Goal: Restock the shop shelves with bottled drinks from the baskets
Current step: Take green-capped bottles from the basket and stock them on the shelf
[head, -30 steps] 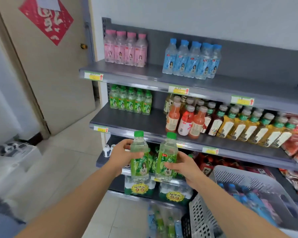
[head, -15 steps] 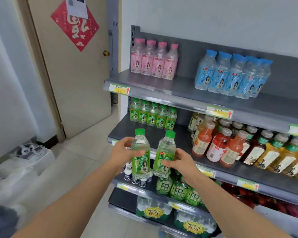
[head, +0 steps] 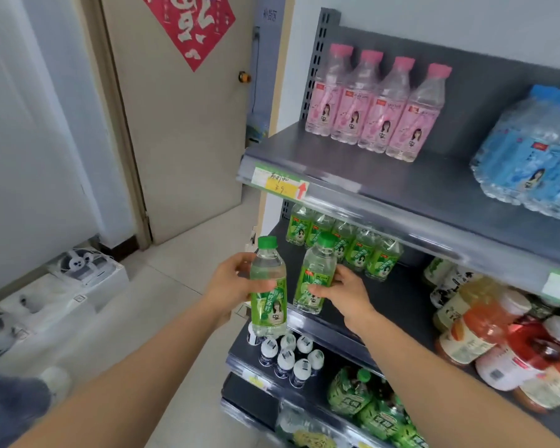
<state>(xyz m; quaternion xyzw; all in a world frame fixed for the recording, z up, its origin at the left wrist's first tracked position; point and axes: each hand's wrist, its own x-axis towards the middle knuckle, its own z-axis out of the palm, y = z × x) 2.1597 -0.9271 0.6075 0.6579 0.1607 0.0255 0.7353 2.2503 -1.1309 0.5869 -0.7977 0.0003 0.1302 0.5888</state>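
My left hand grips a green-capped lime soda bottle upright, in front of the left end of the second shelf. My right hand grips a second lime soda bottle, tilted slightly, its base at the shelf's front edge. A row of matching green bottles stands at the back of that shelf. No basket is in view.
The top shelf carries pink-capped bottles and blue water bottles. Orange and red juice bottles fill the second shelf's right side. Small white-capped bottles and green packs sit lower. A door stands left.
Both hands have moved the two green bottles up and forward toward the second shelf. The view has shifted closer and left, so the basket has dropped out of sight.
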